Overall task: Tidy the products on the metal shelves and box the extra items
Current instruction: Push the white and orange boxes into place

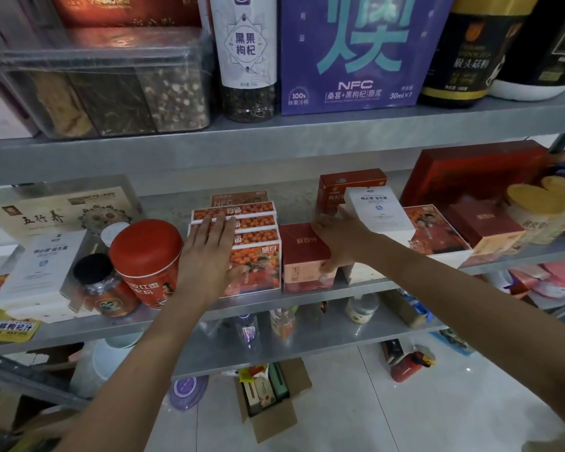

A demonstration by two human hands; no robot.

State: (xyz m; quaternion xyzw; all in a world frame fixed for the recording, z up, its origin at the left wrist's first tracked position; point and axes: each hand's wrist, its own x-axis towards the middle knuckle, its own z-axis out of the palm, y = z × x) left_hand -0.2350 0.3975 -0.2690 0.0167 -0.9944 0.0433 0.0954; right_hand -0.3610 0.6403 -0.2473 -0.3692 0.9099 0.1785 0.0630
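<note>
On the middle metal shelf [274, 301] stands a row of orange berry-print boxes [258, 262]. My left hand [209, 249] lies flat with straight fingers against the left side of that row. Right of the row sits a dark red and pink box [302, 256]. My right hand [336, 243] rests on that box's right side, thumb at its lower front, fingers reaching toward a white box [377, 207] behind. A red lidded canister [147, 256] stands just left of my left hand.
A white box [43, 265] and a dark-lidded jar [95, 278] sit at the shelf's left. Red boxes [470, 177] and yellow-lidded tubs [535, 210] fill the right. The upper shelf holds a purple carton [356, 50]. An open cardboard box [271, 402] with items stands on the floor below.
</note>
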